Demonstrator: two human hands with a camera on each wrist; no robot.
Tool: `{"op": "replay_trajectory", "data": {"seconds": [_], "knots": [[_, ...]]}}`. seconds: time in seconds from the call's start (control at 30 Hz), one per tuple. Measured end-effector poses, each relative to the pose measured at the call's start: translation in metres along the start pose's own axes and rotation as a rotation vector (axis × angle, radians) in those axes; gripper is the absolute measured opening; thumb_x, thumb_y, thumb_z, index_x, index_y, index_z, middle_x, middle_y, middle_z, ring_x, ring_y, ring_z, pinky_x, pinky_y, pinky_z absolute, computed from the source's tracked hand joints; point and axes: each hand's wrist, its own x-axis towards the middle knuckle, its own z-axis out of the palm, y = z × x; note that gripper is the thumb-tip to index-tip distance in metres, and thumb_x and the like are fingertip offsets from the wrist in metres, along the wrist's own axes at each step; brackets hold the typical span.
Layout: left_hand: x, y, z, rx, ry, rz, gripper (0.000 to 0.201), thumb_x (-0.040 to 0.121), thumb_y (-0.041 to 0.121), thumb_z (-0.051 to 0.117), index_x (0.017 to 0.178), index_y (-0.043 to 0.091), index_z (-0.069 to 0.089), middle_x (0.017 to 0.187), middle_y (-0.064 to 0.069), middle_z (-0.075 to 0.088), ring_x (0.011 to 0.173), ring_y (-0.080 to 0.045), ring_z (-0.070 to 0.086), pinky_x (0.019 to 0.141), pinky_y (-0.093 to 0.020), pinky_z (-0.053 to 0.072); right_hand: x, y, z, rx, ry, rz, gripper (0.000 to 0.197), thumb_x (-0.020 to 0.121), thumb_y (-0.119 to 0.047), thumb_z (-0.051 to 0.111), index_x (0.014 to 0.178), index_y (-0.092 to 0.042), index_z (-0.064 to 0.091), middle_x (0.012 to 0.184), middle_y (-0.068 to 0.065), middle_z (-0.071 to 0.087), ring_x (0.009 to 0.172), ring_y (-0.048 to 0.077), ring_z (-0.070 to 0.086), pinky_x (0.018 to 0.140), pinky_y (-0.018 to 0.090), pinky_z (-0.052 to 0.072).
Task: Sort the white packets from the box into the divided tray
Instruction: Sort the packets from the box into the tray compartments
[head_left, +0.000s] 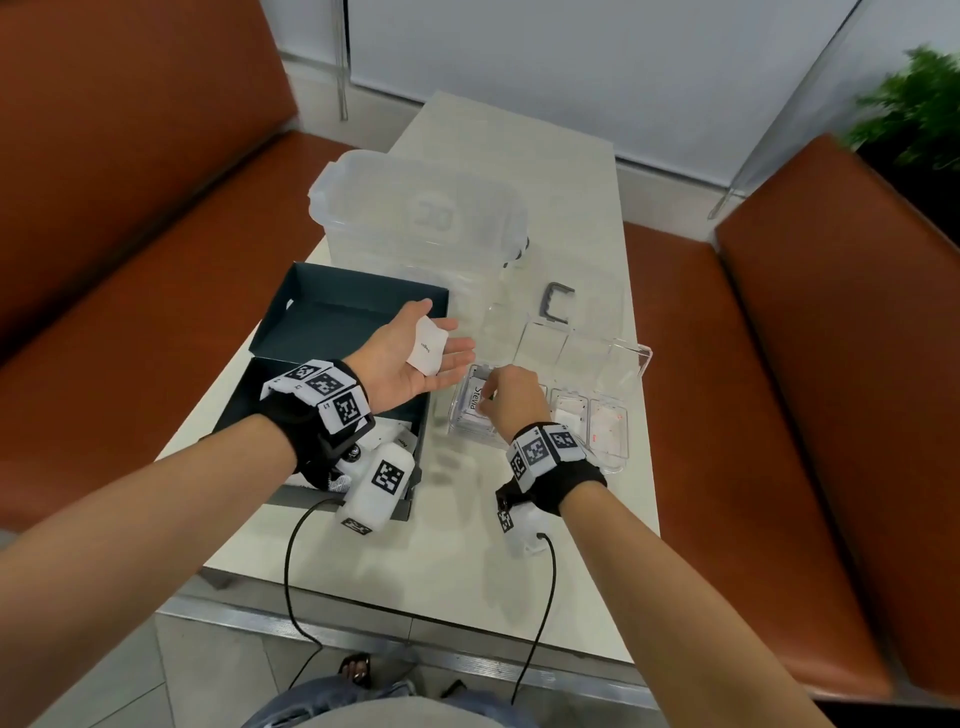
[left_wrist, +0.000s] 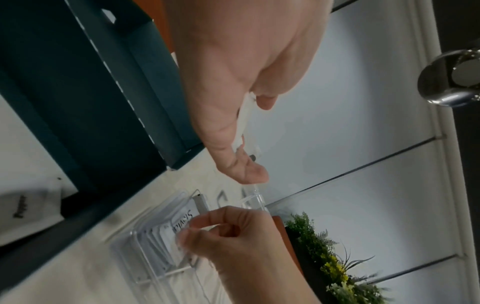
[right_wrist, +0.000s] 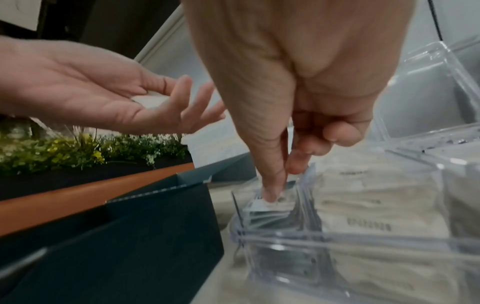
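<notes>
White packet (head_left: 427, 345) lies flat on our open left hand (head_left: 410, 358), just left of the clear divided tray (head_left: 621, 457), where our right hand (head_left: 506, 397), the nearer one, pinches a packet into the leftmost compartment.

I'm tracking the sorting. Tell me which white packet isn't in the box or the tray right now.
The packet lying flat on the open, upturned left hand, above the box. The others sit in the box or stand in the tray.
</notes>
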Motion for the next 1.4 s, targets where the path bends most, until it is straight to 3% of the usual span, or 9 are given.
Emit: {"op": "replay_trajectory", "data": {"seconds": [0.2,0.3,0.43,0.57,0.67,0.9,1.03,1.27,1.4], "knots": [[0.002,-0.004,0.014,0.081,-0.006,-0.063,0.046,0.101,0.047,0.036,0.111,0.008,0.057,0.073,-0.002,0.047,0.057,-0.011,0.038,0.055,-0.022,0.033,-0.012,-0.011,-0.034,0.506,0.226,-0.060,0.018,0.092,-0.033,0.059,0.093,-0.017,0.068,0.074,-0.003,0.067,0.059,0.007,0.059,0.054,0.006,0.040],[0.001,-0.010,0.025,0.142,-0.077,-0.059,0.039,0.101,0.041,0.035,0.116,0.009,0.052,0.074,-0.002,0.045,0.053,-0.012,0.045,0.053,-0.024,0.033,-0.021,-0.017,-0.045,0.731,0.114,-0.032,0.022,0.088,-0.043,0.062,0.100,-0.025,0.061,0.072,-0.003,0.070,0.057,0.005,0.067,0.050,0.009,0.044],[-0.001,-0.014,0.039,0.212,-0.223,-0.025,0.028,0.097,0.020,0.044,0.124,0.017,0.047,0.101,-0.008,0.051,0.075,-0.017,0.054,0.060,-0.026,0.039,-0.020,-0.004,-0.057,0.881,0.116,0.063,0.031,0.085,-0.009,0.064,0.115,-0.014,0.059,0.067,0.004,0.065,0.054,0.013,0.063,0.057,0.026,0.055],[0.005,-0.019,0.045,0.585,-0.281,0.220,0.066,0.082,-0.017,0.053,0.130,0.028,0.052,0.128,-0.012,0.045,0.103,-0.028,0.059,0.085,-0.037,0.053,-0.021,0.019,-0.077,1.247,0.096,0.176,0.010,0.089,0.002,0.058,0.095,0.003,0.065,0.069,0.010,0.063,0.058,0.017,0.061,0.056,0.025,0.051],[0.009,-0.024,0.051,0.689,-0.305,0.379,0.034,0.086,0.000,0.068,0.111,0.023,0.066,0.123,-0.004,0.058,0.101,-0.018,0.065,0.086,-0.030,0.055,-0.027,0.033,-0.089,1.384,-0.010,0.185,0.010,0.091,0.002,0.056,0.092,0.008,0.063,0.073,0.012,0.062,0.059,0.016,0.062,0.056,0.022,0.052],[0.027,-0.028,0.074,0.704,-0.157,0.416,0.019,0.086,0.024,0.073,0.103,0.017,0.070,0.083,-0.001,0.067,0.061,0.000,0.058,0.060,-0.017,0.045,-0.036,0.061,-0.108,0.968,0.051,0.183,0.027,0.094,-0.034,0.057,0.095,-0.009,0.068,0.078,0.002,0.063,0.062,0.011,0.056,0.057,0.022,0.048],[0.037,-0.034,0.076,0.830,-0.141,0.402,0.024,0.079,0.027,0.079,0.080,0.006,0.068,0.056,0.006,0.060,0.046,0.003,0.052,0.049,-0.012,0.043,-0.035,0.069,-0.096,0.856,0.131,0.130,0.019,0.087,-0.018,0.069,0.101,-0.006,0.067,0.075,0.003,0.066,0.061,0.010,0.058,0.057,0.022,0.049],[0.049,-0.043,0.052,0.887,0.072,0.363,0.012,0.093,0.026,0.064,0.093,0.015,0.066,0.090,-0.003,0.071,0.081,-0.017,0.067,0.059,-0.017,0.046,-0.019,0.070,-0.053,0.836,0.073,0.364,0.027,0.082,-0.010,0.072,0.103,-0.008,0.055,0.073,0.007,0.064,0.056,0.012,0.059,0.054,0.023,0.050],[0.047,-0.046,0.037,1.020,0.072,0.406,0.009,0.088,0.015,0.067,0.096,0.012,0.069,0.090,-0.004,0.068,0.081,-0.016,0.063,0.063,-0.017,0.047,-0.013,0.061,-0.033,0.684,0.050,0.344,0.023,0.083,-0.008,0.071,0.102,-0.002,0.059,0.082,0.013,0.066,0.065,0.019,0.064,0.073,0.036,0.059]]}}
